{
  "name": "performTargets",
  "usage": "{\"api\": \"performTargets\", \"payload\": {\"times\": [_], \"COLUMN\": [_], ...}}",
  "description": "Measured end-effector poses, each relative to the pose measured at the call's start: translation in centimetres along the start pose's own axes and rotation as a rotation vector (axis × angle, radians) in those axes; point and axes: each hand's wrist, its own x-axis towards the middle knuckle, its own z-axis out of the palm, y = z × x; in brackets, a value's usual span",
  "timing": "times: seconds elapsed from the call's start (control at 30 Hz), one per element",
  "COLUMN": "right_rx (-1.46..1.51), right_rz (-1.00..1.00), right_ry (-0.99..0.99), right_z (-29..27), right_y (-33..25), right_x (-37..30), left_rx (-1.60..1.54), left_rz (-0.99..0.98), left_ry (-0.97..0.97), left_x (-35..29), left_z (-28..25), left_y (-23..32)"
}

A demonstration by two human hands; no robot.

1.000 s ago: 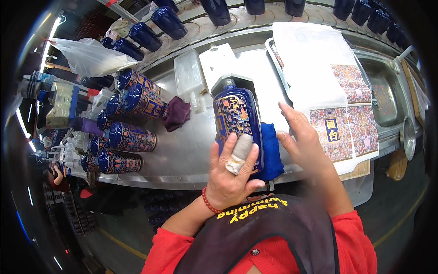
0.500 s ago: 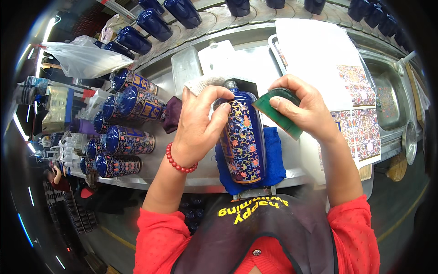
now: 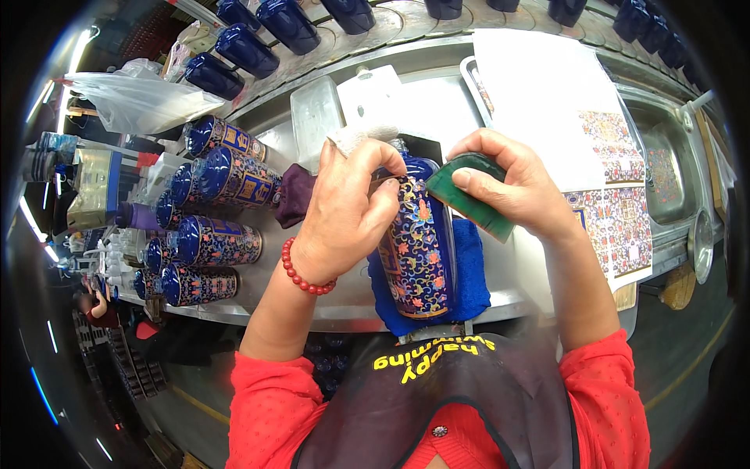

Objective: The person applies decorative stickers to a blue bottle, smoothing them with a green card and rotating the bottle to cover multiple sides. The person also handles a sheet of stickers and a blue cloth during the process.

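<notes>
A dark blue glazed bottle [image 3: 422, 258] with a colourful floral pattern lies in front of me on a folded blue towel [image 3: 471, 270], its neck pointing away. At its upper left side is my left hand [image 3: 344, 195], wearing a red bead bracelet, thumb and forefinger drawn close together at the pattern's upper edge. Anything pinched there is too small to make out. My right hand [image 3: 516, 184] grips a flat green scraper [image 3: 473, 195] between thumb and fingers. The scraper's edge is beside the bottle's right shoulder, touching or very near it.
Several patterned bottles [image 3: 242, 176] lie at the left, next to a dark purple cloth [image 3: 295, 195]. Printed floral sheets [image 3: 617, 219] lie at the right beside a metal sink basin [image 3: 664, 176]. Plain blue bottles [image 3: 289, 25] line the slatted conveyor [image 3: 344, 55] at the back.
The green scraper has shifted slightly left, toward the bottle's shoulder. My left thumb and forefinger have come closer together. The plain bottles on the conveyor have moved along.
</notes>
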Motion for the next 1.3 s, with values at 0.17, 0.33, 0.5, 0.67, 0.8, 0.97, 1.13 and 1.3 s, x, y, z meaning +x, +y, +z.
{"api": "performTargets", "payload": {"times": [0.17,0.33,0.5,0.67,0.8,0.97,1.13,1.3], "right_rx": [-0.077,-0.141,-0.185,-0.289,-0.321,-0.398,-0.534,-0.671], "right_rz": [-0.085,-0.107,-0.144,-0.212,-0.22,-0.283,-0.49,-0.625], "right_ry": [0.002,0.009,0.036,0.062,0.079,0.09,0.111,0.059], "right_z": [0.6,1.0,1.5,1.8,2.1,2.4,2.5,2.3], "right_y": [-0.2,-1.0,-1.7,-2.1,-2.2,-2.2,-2.2,-2.3], "right_x": [0.2,-0.3,-0.8,-1.1,-1.3,-1.4,-1.4,-1.4], "left_rx": [0.025,0.031,0.035,0.014,-0.005,-0.081,-0.054,-0.017], "left_rz": [0.025,0.062,0.081,0.076,0.085,-0.063,-0.039,0.041], "left_ry": [-0.017,-0.053,-0.074,-0.077,-0.044,0.023,0.059,0.039], "left_x": [0.1,0.3,-0.2,-1.1,-1.5,-2.1,-2.2,-2.2], "left_z": [-0.1,-0.2,-0.6,-1.1,-1.3,-1.2,-0.7,-0.8], "left_y": [0.0,-0.1,0.0,0.2,0.0,-0.1,0.0,0.1]}}
